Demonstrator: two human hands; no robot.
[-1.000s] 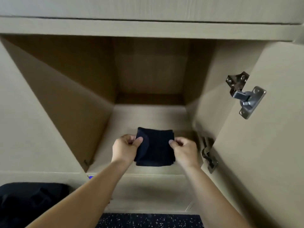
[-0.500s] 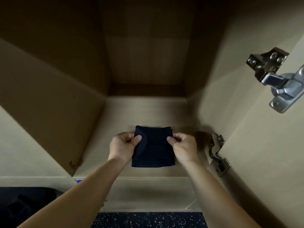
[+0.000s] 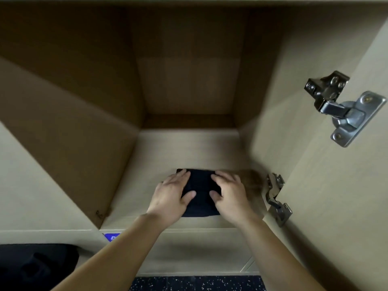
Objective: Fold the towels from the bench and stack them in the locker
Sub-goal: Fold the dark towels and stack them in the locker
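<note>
Head view looks down into an open locker [image 3: 73,127] with wood-grain walls. A dark navy folded towel [image 3: 201,203] lies flat on the locker's pale bottom shelf [image 3: 189,150], close to the front edge and roughly midway between the side walls. Both hands are laid on top of it. The left hand [image 3: 171,196] rests palm down on the towel's left part, fingers straight and reaching toward its far edge, thumb lying inward across the cloth. The right hand [image 3: 231,196] mirrors it on the right part, fingers straight, thumb pointing inward. Neither hand curls round the fabric; both lie released and flat on it. A strip of towel shows between the two thumbs, and its near edge sticks out below the palms.

On the right, the locker door [image 3: 336,206] stands swung open. It carries two metal hinges: an upper hinge [image 3: 340,108] high on the panel and a lower hinge [image 3: 276,198] just beside the right wrist. A small blue label [image 3: 112,236] sits on the front lip below the shelf, partly hidden by the left forearm. At lower left lies a heap of dark cloth [image 3: 35,267]; what carries it cannot be made out. A dark speckled floor [image 3: 195,283] shows along the bottom edge.
</note>
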